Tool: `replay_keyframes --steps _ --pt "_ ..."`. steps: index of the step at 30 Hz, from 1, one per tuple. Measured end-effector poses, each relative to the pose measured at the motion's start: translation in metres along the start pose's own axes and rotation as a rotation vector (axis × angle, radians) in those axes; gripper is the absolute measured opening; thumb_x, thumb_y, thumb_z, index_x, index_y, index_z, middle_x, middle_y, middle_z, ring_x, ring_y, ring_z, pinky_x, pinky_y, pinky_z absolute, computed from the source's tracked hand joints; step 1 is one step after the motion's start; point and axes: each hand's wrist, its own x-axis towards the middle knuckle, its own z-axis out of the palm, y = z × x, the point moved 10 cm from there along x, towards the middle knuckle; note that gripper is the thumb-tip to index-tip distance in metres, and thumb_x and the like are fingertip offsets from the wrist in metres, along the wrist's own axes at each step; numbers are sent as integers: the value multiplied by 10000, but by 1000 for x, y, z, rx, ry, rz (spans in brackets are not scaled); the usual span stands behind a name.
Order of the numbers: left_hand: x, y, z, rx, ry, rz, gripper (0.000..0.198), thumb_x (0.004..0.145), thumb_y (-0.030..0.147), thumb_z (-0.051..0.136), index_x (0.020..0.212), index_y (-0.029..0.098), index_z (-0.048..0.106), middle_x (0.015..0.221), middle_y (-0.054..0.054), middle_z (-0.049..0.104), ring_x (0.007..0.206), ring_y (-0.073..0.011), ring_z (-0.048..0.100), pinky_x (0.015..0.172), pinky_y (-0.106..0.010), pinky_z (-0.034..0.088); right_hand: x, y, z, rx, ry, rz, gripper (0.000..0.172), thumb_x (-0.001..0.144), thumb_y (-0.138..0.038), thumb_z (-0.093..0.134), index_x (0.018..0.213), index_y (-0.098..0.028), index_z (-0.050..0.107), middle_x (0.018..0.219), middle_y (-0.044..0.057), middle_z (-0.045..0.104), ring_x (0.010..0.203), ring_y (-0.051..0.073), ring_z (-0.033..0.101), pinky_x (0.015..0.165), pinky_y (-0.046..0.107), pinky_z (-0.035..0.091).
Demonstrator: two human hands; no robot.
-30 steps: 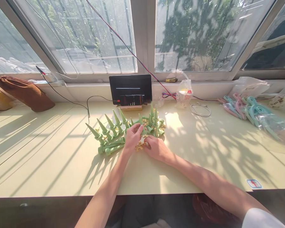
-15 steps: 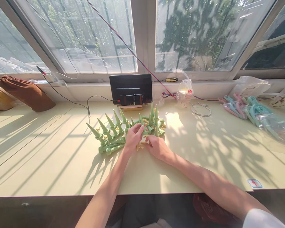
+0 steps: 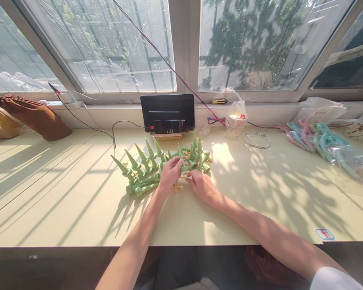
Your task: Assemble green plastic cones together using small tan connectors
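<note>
On the worktop (image 3: 181, 225), between its front and back edges, our right hand (image 3: 203, 186) curls beside small yellow pieces (image 3: 177, 187); we cannot tell its grip. Beyond, our left hand (image 3: 171, 173) pinches a green spike (image 3: 180, 153). We're likely joining these, and need steady alignment next.

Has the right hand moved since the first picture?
Yes, slightly: the right hand has edged forward, a little closer to the black screen.

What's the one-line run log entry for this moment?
left hand: at green cone, grip unclear | right hand: by small yellow pieces, grip unclear | nearby: row of green cones to the left, dark screen behind
</note>
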Motion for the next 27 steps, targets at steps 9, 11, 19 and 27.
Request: replay_keyframes --steps 9,11,19,27 --pt "-1 1 -5 -39 27 -15 401 783 464 697 1037 154 702 754 2 556 482 -35 274 429 -203 173 -7 8 -15 76 144 -34 100 959 -225 544 1001 -200 631 918 54 691 704 174 618 665 284 448" --pt "-1 0 -5 -39 22 -20 406 771 476 709 1021 156 706 748 4 542 486 -38 284 428 -205 169 -9 10 -19 90 167 -31 106 960 -233 539 1008 -193 626 871 44 674 659 166 594 643 280 441" --pt "-1 -4 1 -12 -47 -29 392 780 508 704 967 163 706 757 5 545 472 -26 256 426 -204 185 -8 11 -37 155 277 -53 125 965 -270 524 956 -185 616 761 19 600 613 157 541 602 268 419" --pt "-4 -9 8 -8 -98 -101 419 751 523 740 928 144 706 673 27 463 462 -21 207 416 -196 178 -7 15 -42 172 273 -31 169 976 -317 509 929 -194 615 721 7 566 617 157 531 613 268 418"
